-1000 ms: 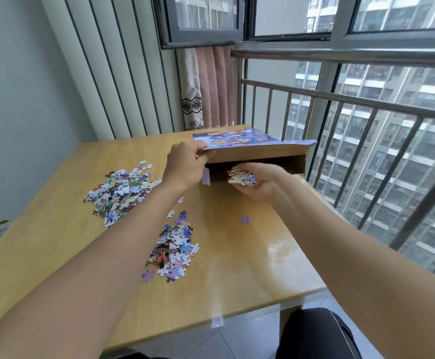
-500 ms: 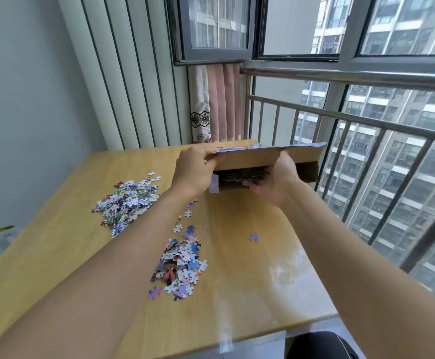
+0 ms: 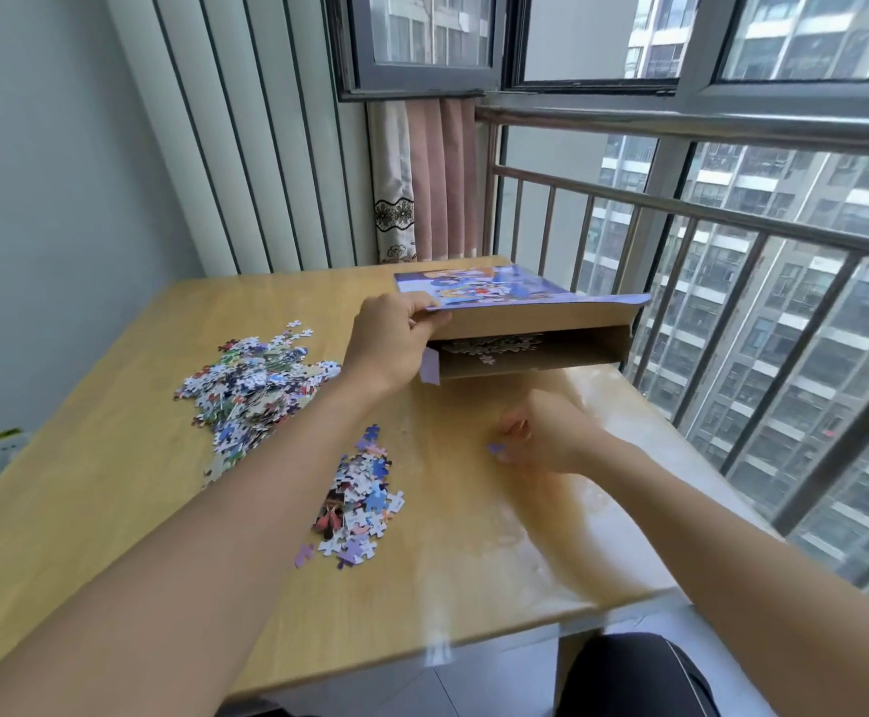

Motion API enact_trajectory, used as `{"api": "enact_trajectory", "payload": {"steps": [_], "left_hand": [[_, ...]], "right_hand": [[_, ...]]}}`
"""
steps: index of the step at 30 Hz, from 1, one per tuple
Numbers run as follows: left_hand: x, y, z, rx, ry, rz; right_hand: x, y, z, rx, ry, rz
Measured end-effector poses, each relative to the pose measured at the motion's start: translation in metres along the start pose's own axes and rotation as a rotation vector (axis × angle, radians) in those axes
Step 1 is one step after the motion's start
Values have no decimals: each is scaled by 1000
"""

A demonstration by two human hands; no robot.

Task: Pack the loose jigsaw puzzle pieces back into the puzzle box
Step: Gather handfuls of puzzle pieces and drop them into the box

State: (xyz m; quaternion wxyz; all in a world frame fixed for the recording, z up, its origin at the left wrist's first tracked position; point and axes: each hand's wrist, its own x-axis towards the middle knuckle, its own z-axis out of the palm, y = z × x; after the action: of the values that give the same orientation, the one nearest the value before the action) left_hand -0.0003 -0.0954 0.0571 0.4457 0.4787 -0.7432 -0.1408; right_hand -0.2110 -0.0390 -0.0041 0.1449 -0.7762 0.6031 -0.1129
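Observation:
The flat puzzle box (image 3: 530, 323) lies at the table's far right, its near end open with pieces (image 3: 489, 346) visible inside. My left hand (image 3: 391, 338) grips the box's top flap at its left corner and holds it up. My right hand (image 3: 551, 432) is low over the table in front of the box, blurred, fingers curled down at a single purple piece (image 3: 495, 448); whether it pinches the piece is unclear. A large pile of loose pieces (image 3: 251, 385) lies at the left and a smaller pile (image 3: 360, 501) sits near the middle.
The wooden table (image 3: 111, 509) stands against a metal railing (image 3: 706, 214) and window on the right. A pink curtain (image 3: 422, 183) hangs behind the box. My dark-clothed knee (image 3: 634, 675) shows below the table's front edge.
My right hand carried a handful of pieces into the box opening, then came out without them and dropped to the single purple piece on the table. My left hand kept the flap lifted.

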Motion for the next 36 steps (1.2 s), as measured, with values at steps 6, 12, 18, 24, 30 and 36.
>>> {"api": "enact_trajectory", "payload": {"steps": [6,12,18,24,30,36], "left_hand": [[-25,-20,11,-15,-78,-84],[-41,-35,12,-72,-163,-147],[-47,-33,-1,-95,-313,-181],[-62,-51,-46,-40,-229,-179],[-100,-86,-102,85,112,-259],[-145,-135,-115,231,200,-479]], "right_hand": [[-3,-14,1,36,10,13],[-4,-25,1,-34,-96,-24],[-1,-51,12,-1,-136,-71],[9,-98,49,188,8,-158],[27,-134,65,355,96,-40],[57,-157,53,439,-1,16]]}}
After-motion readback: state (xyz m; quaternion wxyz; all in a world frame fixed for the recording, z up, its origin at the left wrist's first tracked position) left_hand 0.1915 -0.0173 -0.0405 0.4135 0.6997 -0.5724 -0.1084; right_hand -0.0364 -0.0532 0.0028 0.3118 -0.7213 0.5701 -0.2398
